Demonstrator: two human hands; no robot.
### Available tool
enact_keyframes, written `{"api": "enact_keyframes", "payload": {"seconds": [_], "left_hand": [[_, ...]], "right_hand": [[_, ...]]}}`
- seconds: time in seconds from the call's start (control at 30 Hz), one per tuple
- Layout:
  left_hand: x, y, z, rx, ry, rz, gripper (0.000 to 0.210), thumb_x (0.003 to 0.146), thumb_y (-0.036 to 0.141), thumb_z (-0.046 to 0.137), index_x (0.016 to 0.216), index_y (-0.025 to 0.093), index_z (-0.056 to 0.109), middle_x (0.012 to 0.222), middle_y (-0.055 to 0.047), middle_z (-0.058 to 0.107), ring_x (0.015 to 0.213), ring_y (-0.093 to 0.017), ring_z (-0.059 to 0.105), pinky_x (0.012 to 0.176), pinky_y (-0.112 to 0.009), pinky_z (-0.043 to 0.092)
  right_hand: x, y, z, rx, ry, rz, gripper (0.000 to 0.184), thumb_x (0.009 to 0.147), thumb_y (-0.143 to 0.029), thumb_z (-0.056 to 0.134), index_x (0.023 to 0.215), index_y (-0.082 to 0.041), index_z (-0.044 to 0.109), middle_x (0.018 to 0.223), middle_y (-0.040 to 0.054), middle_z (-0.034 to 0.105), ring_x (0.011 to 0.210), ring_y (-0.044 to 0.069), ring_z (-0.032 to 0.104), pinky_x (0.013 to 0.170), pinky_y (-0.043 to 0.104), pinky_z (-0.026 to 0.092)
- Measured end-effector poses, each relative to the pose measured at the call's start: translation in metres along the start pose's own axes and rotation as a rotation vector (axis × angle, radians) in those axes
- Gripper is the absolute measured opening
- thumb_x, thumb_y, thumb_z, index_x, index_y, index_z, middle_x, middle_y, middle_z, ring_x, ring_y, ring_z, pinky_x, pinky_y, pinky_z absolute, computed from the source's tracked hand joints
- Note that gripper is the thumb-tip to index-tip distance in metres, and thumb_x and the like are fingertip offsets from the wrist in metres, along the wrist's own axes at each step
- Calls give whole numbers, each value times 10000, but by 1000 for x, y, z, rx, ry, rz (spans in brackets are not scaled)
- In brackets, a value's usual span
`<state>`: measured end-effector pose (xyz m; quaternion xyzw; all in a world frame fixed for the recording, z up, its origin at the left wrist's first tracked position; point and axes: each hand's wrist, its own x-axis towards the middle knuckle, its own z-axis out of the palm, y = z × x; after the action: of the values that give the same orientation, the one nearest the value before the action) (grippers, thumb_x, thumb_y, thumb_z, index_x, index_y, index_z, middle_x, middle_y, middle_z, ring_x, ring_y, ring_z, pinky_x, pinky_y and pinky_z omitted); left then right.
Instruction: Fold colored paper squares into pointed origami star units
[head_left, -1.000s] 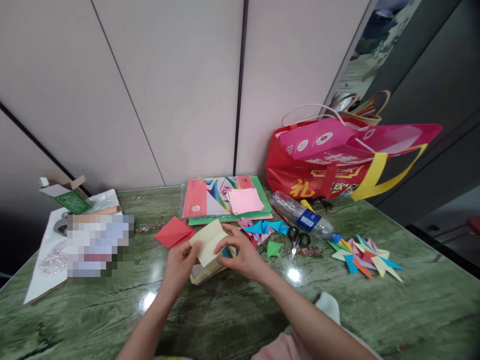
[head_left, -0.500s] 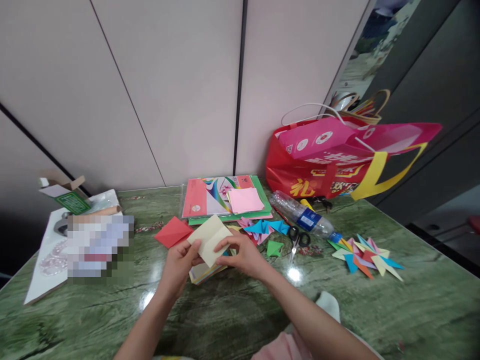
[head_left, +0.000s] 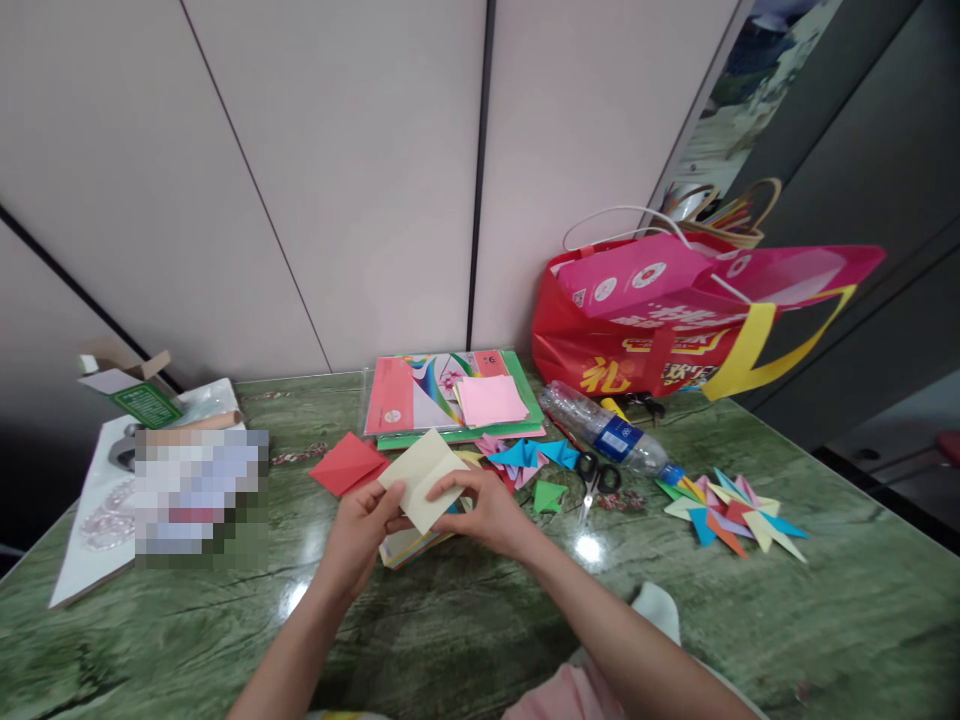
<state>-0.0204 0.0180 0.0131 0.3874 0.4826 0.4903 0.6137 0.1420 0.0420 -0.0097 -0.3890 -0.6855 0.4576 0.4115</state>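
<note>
A square of cream paper with a crease across it is held up between my two hands, one corner pointing away from me. My left hand pinches its left corner between thumb and fingers. On the right side, my right hand grips the paper, thumb underneath and index finger bent over its face. Below the sheet lies a stack of coloured paper, partly hidden by the hands. Beyond my left hand rests a folded red paper. Blue and pink folded pieces and a small green one lie past my right hand.
Scissors and a plastic bottle lie to the right, near a multicoloured folded-paper star. A red bag stands behind them. Paper packs lie at the back; a white board and green box are left.
The cream paper has turned very slightly and looks flatter across its crease. My fingers keep nearly the same hold, and everything else is unmoved.
</note>
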Motion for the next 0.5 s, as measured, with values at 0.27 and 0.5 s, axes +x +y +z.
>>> {"api": "enact_keyframes", "payload": {"seconds": [0.27, 0.5], "left_hand": [[2, -1, -2, -12, -24, 6, 349, 648, 372, 683, 884, 114, 685, 813, -84, 726, 691, -223, 664, 648, -350, 538], [1, -2, -1, 73, -42, -14, 383, 627, 406, 682, 863, 104, 677, 779, -85, 723, 723, -248, 670, 669, -378, 547]], "right_hand": [[0, 3, 0, 52, 52, 18, 194, 571, -232, 745, 741, -183, 664, 882, 35, 604, 805, 157, 559, 656, 240, 442], [2, 3, -3, 14, 211, -16, 299, 550, -289, 757, 802, -202, 621, 1087, 71, 525, 1024, 217, 503, 698, 269, 448]]}}
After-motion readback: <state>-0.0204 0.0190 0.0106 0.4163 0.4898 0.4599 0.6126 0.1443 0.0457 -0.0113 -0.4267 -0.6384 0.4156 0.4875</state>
